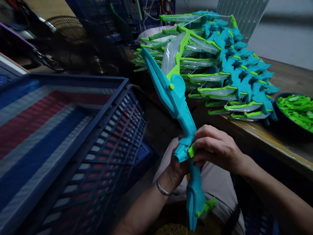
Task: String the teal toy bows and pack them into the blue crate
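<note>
Head view: left hand (177,168) curled from behind round the middle of a long, curved teal molded-plastic piece (187,119), apparently steadying it; fingertips hidden. The piece extends above and below both hands. Right fingers narrow, pinching a small bright-green plastic block (191,151) at its side, likely for fine control. Beyond the right fingers: teal-and-green plastic bows (228,63), overlapped, presumably saving space.
</note>
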